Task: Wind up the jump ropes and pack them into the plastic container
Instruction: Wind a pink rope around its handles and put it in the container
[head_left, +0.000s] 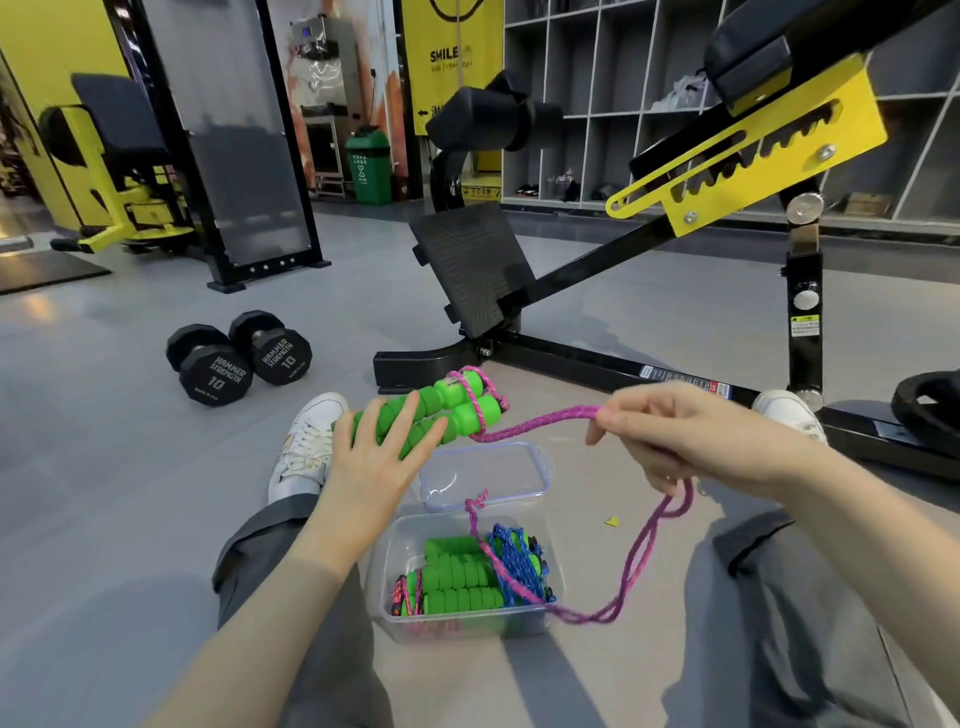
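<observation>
Your left hand (382, 447) has its grip on the pair of green handles (457, 408), fingers laid across them, held side by side above the floor (130, 467) at centre frame. Your right hand (680, 436) pinches the doubled pink rope (540, 423) at its fingertips, just right of the handles. A few turns already sit round the handle ends, so I judge you are mid-wind.

From your right hand the slack drops in a long loop, crosses the near right corner of the plastic container (395, 618) and rises to a knotted end above it. Next, carry the pinched length over the handles and draw in that loop, so it doesn't snag the container rim or the wound ropes (457, 577) already packed inside.

The lid (485, 475) lies just beyond the container, under the handles. Two dumbbells (239, 353) stand well to the left and a black bench frame (571, 358) crosses behind; neither blocks you.
</observation>
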